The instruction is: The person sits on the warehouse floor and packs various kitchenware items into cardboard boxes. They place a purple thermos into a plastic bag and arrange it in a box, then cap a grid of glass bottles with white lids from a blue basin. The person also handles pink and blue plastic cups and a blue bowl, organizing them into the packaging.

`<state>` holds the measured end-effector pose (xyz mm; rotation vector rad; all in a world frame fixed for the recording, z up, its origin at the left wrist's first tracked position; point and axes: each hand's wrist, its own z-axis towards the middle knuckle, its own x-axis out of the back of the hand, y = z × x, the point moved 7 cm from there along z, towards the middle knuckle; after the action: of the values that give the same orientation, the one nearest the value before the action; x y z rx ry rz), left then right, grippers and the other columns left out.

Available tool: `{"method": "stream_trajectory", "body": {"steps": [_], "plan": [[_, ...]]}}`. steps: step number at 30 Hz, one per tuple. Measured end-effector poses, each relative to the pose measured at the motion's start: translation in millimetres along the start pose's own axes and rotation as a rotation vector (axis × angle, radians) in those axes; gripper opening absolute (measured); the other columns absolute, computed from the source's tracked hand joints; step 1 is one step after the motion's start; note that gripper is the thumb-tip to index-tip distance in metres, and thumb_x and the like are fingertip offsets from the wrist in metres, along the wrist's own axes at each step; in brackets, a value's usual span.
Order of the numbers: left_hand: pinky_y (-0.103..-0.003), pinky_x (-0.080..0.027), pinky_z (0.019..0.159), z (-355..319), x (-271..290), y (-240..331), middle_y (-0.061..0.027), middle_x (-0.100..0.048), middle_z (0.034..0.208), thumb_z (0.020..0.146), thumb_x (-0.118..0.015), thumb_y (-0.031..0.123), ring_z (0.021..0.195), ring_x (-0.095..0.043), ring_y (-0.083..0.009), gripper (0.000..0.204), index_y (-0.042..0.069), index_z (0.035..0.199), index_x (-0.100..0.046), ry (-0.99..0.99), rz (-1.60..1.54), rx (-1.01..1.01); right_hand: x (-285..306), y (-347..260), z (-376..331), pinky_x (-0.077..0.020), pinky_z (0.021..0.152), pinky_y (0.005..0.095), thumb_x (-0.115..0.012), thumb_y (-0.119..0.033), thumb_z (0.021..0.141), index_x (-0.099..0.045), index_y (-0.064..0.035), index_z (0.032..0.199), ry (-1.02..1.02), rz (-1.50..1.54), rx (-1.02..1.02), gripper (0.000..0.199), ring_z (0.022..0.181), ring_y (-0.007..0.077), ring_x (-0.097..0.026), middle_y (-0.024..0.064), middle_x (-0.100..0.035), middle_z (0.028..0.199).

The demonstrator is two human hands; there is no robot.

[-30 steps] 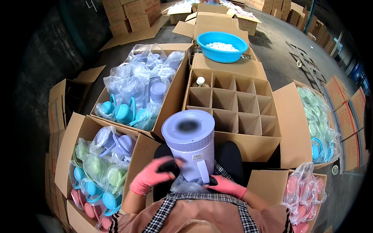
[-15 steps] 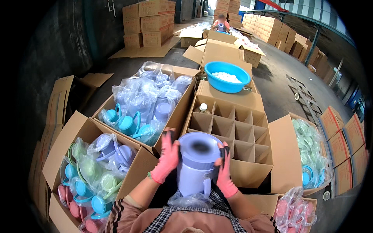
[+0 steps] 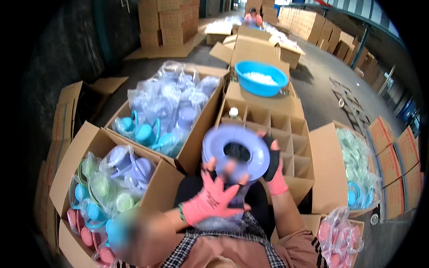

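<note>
A light purple ring-shaped top (image 3: pixel 213 145) with a dark round opening is tilted in front of me. My right hand (image 3: pixel 276 169), in a pink glove with dark finger parts, grips its right edge. My left hand (image 3: pixel 212 201), also gloved in pink, has its fingers spread in front of the lower edge; some fingertips are blurred. Behind and below that hand, part of the light purple jug body (image 3: pixel 241 193) shows near my lap, mostly hidden. Whether the top is apart from the body, I cannot tell. Clear plastic (image 3: pixel 216 224) lies against my checked apron.
A divided carton (image 3: pixel 304 176) with a white-capped bottle (image 3: pixel 233 112) stands ahead. Beyond it sits a blue basin (image 3: pixel 243 85) of white pieces. Cartons of bagged jugs (image 3: pixel 163 100) and coloured kettles (image 3: pixel 103 187) flank me at left, others (image 3: pixel 353 156) at right. A person (image 3: pixel 253 18) works far off.
The ring-shaped top has tilted and risen slightly rightward, with my right hand on its edge. My left hand has moved from the side to the front, fingers spread.
</note>
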<state>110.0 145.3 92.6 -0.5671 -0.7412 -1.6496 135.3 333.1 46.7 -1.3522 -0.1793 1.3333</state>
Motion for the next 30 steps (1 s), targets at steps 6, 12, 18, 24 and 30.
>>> {"method": "stream_trajectory", "body": {"steps": [6,12,18,24,30], "plan": [[-0.052,-0.034,0.089,38.3,60.6,-59.7,-0.0170,-0.050,0.109,0.051,-0.074,0.014,0.102,-0.048,-0.0365,0.059,0.004,0.105,-0.052,0.221,0.118,-0.177,-93.1,-69.5,-7.9,-0.0272,0.099,0.0401,-0.050,-0.056,0.077,-0.026,0.0024,0.130,-0.124,-0.916,0.627,0.082,0.121,0.0299,-0.032,0.0196,-0.031,0.131],[-0.025,-0.044,0.076,38.9,-19.2,-167.2,-0.0060,-0.060,0.092,0.070,-0.067,0.010,0.082,-0.056,-0.0129,0.036,-0.002,0.102,-0.056,0.353,-1.390,0.734,-99.8,-17.5,39.4,-0.0332,0.093,0.0471,-0.068,-0.037,0.063,-0.044,-0.0109,0.124,-0.413,-1.770,0.758,0.070,0.115,0.0390,-0.036,0.0221,-0.032,0.130],[-0.027,-0.044,0.077,11.5,-79.1,-206.5,-0.0071,-0.060,0.095,0.069,-0.069,0.009,0.084,-0.056,-0.0143,0.041,-0.001,0.106,-0.054,0.641,-1.409,0.885,-15.4,59.5,85.8,-0.0470,0.068,0.0386,-0.053,-0.052,0.078,-0.051,0.0025,0.092,-0.031,-0.959,-0.806,0.056,0.071,0.0341,-0.057,0.0183,-0.058,0.073],[-0.026,-0.046,0.071,-16.4,-141.9,-224.2,-0.0056,-0.061,0.089,0.069,-0.072,0.013,0.077,-0.056,-0.0128,0.038,-0.001,0.101,-0.056,0.778,-1.250,1.060,15.6,86.0,121.3,-0.0453,0.062,0.0295,-0.056,-0.048,0.079,-0.051,0.0024,0.099,-0.096,-1.438,0.086,0.055,0.067,0.0192,-0.057,0.0103,-0.058,0.071],[-0.026,-0.047,0.065,-58.4,-169.1,-255.2,-0.0041,-0.061,0.088,0.074,-0.066,0.006,0.074,-0.057,-0.0121,0.028,0.001,0.101,-0.057,1.075,-1.423,1.273,66.5,124.1,137.2,-0.0445,0.049,0.0250,-0.047,-0.057,0.081,-0.056,0.0018,0.086,-0.063,-0.549,-0.930,0.059,0.054,0.0168,-0.056,0.0134,-0.060,0.069]]}}
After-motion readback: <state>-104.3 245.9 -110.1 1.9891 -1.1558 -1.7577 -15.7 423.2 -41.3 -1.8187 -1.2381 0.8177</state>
